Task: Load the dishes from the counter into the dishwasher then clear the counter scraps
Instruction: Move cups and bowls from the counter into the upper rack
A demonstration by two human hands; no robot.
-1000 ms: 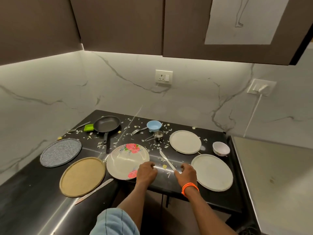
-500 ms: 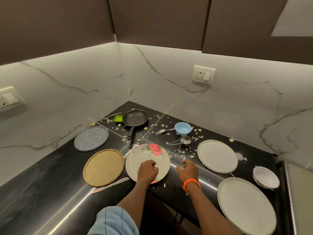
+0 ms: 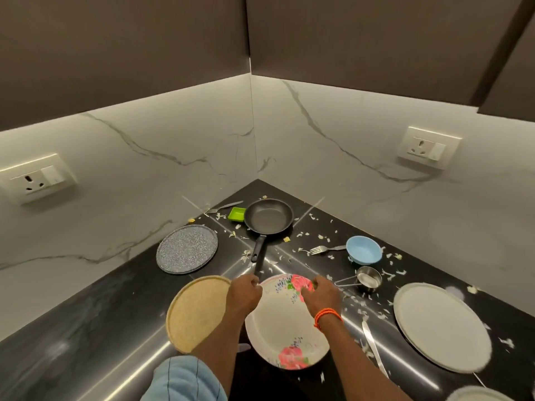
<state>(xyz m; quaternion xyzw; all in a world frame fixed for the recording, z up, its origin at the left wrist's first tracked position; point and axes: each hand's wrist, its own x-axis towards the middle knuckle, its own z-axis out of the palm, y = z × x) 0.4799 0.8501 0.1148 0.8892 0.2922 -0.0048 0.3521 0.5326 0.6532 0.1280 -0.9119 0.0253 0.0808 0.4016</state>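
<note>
Black corner bench (image 3: 95, 308) against marble walls, littered with pale food scraps (image 3: 359, 306), densest between the frying pan and the grey plate. Left hand (image 3: 244, 295) is curled round the end of the black handle of the frying pan (image 3: 267, 217); the pan body sits deep in the corner, handle pointing toward the person. Right hand (image 3: 322, 295) hovers over or rests on the far rim of the floral plate (image 3: 285, 328), fingers bent downward; whether it actually pinches the rim cannot be told. The floral plate lies at the near edge of the bench, between the two forearms. Just left of it, and touching or nearly so, lies a tan round plate (image 3: 195, 312); beyond that, near the left wall, a speckled blue-grey plate (image 3: 186, 248). A green square dish (image 3: 236, 214) sits just beside the pan, with a fork (image 3: 223, 207) behind it. To the right: a second fork (image 3: 325, 249) touching or just beside a light blue bowl (image 3: 364, 250), a small steel measuring cup (image 3: 367, 279), a large grey plate (image 3: 441, 327), and a table knife (image 3: 372, 344) between the floral and grey plates. Another pale dish (image 3: 477, 396) is cut off at the lower right corner. An orange band (image 3: 327, 315) circles the right wrist.
</note>
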